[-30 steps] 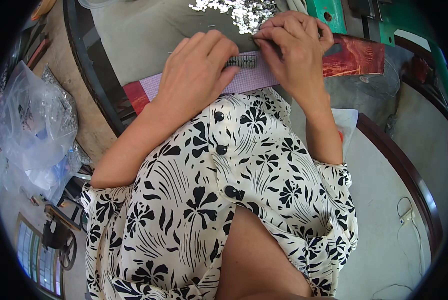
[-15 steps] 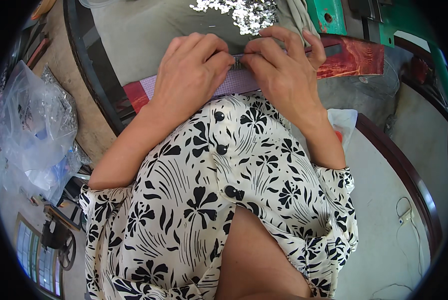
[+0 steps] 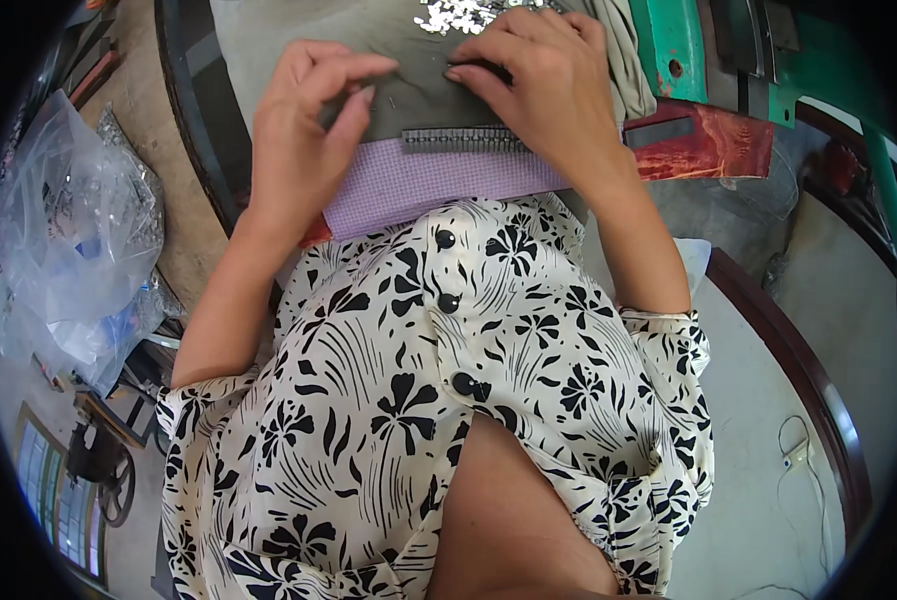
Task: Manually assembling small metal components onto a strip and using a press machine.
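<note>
A dark grey, ridged strip [image 3: 453, 140] lies on the purple checked mat [image 3: 438, 180] in front of me; its right end is partly hidden by my right hand [image 3: 543, 85]. That hand is over the grey-green cloth [image 3: 268, 60], its thumb and forefinger nearly together; whatever they pinch is too small to make out. To the left, my left hand [image 3: 313, 120] hovers above the cloth with thumb and forefinger apart and nothing visible between them. Beyond the right hand lies a heap of small silvery pieces [image 3: 458, 15]. A tiny thin piece [image 3: 392, 102] rests on the cloth between my hands.
A reddish, wood-patterned board [image 3: 708, 140] sticks out at the right, below green metal parts [image 3: 673, 45]. Clear plastic bags [image 3: 68, 240] stand at the left. A dark, curved-looking edge [image 3: 798, 350] and a white cable [image 3: 798, 455] are at the right.
My hands have moved apart and away from the strip, uncovering it and more of the purple mat. The left hand has opened; the right has shifted toward the silvery heap.
</note>
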### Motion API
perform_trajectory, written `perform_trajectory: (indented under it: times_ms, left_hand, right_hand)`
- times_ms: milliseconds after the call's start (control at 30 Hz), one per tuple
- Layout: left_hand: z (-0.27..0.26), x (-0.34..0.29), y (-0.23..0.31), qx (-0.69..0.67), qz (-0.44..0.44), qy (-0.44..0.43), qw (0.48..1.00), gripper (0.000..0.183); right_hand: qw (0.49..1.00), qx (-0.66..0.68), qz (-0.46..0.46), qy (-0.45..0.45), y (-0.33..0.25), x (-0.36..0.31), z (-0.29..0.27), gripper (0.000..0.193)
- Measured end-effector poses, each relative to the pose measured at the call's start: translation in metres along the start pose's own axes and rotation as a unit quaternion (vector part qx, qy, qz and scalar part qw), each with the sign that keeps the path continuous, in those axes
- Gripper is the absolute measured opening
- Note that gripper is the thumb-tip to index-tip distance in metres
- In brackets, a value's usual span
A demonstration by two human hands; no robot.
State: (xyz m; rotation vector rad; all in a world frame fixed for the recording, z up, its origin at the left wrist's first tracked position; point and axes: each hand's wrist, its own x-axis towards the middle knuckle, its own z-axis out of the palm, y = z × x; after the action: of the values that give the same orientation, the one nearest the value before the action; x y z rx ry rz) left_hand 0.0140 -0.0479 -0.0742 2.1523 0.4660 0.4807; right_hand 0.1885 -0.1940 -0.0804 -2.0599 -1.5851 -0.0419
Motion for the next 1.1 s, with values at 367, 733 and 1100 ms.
perform_trajectory:
  times_ms: [367, 733, 1100]
  left_hand:
    - [-0.010, 0.008, -0.009, 0.034, 0.033, -0.142, 0.989, 0.018]
    - [-0.010, 0.006, -0.005, 0.128, 0.074, -0.147, 0.978, 0.011]
    - [-0.019, 0.000, -0.010, 0.145, 0.033, -0.157, 0.976, 0.014]
  right_hand:
    - [0.996, 0.006, 0.011, -0.090, -0.006, 0.017, -0.010, 0.009]
    - [0.987, -0.011, 0.000, -0.158, -0.002, 0.016, -0.025, 0.008]
    - [0.997, -0.064, 0.041, 0.024, 0.019, 0.069, -0.050, 0.007]
